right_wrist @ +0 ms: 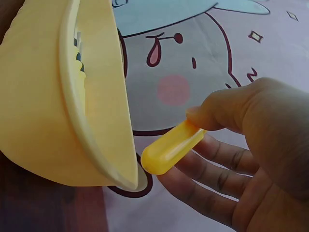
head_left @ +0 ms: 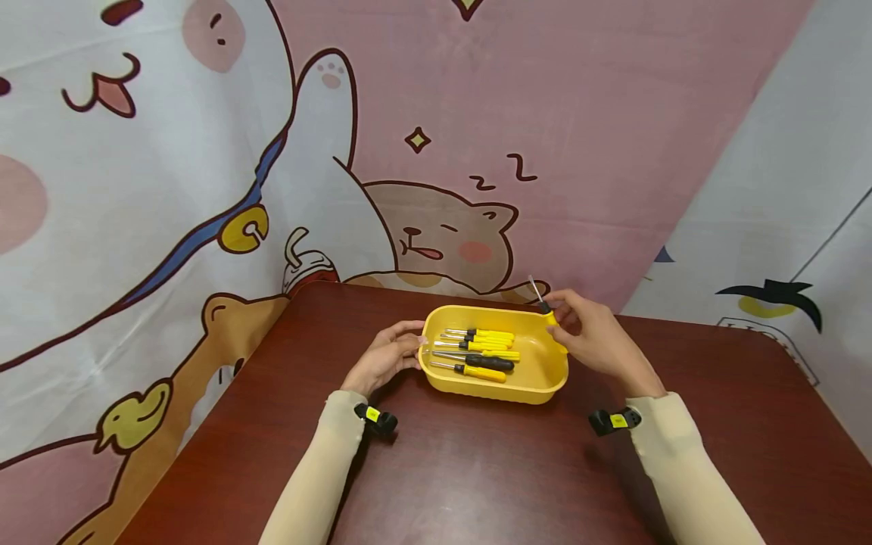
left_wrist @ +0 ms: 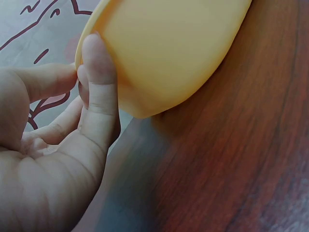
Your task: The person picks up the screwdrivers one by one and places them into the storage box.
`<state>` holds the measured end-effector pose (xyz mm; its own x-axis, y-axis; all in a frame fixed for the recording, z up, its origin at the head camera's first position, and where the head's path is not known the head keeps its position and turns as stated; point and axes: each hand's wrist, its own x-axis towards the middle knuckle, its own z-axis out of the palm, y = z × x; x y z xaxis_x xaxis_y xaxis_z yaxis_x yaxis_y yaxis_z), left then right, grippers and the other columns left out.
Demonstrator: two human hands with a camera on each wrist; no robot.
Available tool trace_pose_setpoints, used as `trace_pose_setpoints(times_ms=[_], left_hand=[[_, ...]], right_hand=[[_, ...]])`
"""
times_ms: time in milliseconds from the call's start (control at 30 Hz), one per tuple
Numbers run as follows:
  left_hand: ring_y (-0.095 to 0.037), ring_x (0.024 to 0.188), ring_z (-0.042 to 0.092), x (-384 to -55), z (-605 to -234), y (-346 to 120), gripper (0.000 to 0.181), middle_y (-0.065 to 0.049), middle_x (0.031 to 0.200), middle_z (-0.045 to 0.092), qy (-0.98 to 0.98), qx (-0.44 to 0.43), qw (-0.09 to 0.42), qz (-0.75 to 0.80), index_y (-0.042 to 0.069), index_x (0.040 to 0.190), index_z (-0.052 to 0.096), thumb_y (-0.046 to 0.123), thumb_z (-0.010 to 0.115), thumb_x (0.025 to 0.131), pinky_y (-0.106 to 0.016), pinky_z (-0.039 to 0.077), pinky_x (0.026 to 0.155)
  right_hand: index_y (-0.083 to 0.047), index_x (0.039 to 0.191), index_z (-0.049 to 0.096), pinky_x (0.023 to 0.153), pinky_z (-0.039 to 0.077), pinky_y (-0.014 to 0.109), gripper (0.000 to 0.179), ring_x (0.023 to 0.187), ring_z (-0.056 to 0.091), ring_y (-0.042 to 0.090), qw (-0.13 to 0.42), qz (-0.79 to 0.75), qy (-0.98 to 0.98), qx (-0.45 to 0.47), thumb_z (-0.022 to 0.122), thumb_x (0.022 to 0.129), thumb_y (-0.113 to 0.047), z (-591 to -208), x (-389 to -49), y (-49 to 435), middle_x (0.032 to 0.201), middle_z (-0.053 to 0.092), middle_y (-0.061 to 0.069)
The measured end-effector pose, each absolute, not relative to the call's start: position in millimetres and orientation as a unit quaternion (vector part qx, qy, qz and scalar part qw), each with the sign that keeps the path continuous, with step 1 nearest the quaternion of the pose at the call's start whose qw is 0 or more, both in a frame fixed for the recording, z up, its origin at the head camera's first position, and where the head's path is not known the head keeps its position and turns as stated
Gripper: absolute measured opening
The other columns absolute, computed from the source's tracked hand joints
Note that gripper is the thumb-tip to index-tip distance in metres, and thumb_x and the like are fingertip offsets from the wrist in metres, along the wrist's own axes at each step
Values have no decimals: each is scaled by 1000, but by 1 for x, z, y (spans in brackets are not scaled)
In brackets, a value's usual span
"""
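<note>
A yellow oval plastic basin (head_left: 495,391) stands on the table near its back edge. My left hand (head_left: 384,359) pinches the left end of its rim, the thumb (left_wrist: 100,60) over the edge and a finger outside. Over the basin's right end, my right hand (head_left: 599,333) holds a screwdriver by its yellow handle (right_wrist: 172,147) between thumb and fingers, its thin shaft (head_left: 536,288) pointing up and away. Several screwdrivers lie side by side in the left and middle of the basin, most with yellow handles (head_left: 485,374) and one with a black handle (head_left: 497,364).
The dark reddish-brown wooden table (head_left: 477,469) reaches out in front and to both sides. Right behind its back edge hangs a cloth (head_left: 545,98) printed with cartoon animals. A small black camera (head_left: 384,421) is strapped to each wrist over pale sleeves.
</note>
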<state>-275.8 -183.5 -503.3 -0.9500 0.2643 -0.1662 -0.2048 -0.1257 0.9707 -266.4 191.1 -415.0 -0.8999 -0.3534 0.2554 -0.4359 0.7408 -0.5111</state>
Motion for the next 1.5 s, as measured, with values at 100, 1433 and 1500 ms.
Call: trace_pose_setpoints(times_ms=[100, 1433, 1500], left_hand=[[-21, 83, 66, -275, -503, -185, 44, -31, 127, 60, 642, 21, 156, 750, 8, 145, 51, 7, 60, 102, -28, 59, 69], [-20, 83, 67, -277, -506, -185, 44, -32, 130, 61, 636, 19, 155, 755, 9, 144, 52, 7, 62, 101, -28, 60, 68], [-21, 83, 67, -277, -506, -184, 44, -31, 129, 61, 635, 22, 156, 756, 9, 144, 52, 8, 62, 101, -28, 60, 69]], right_hand=[[-14, 139, 54, 82, 60, 44, 47, 93, 65, 26, 61, 274, -934, 222, 72, 95, -12, -409, -267, 187, 108, 68, 11], [-21, 135, 61, 69, 53, 27, 45, 83, 59, 14, -85, 44, -910, 403, 74, 93, -13, -386, -292, 127, 107, 66, 0], [-20, 135, 60, 70, 55, 28, 45, 84, 60, 14, -97, 37, -904, 415, 73, 93, -12, -387, -293, 122, 108, 67, 0]])
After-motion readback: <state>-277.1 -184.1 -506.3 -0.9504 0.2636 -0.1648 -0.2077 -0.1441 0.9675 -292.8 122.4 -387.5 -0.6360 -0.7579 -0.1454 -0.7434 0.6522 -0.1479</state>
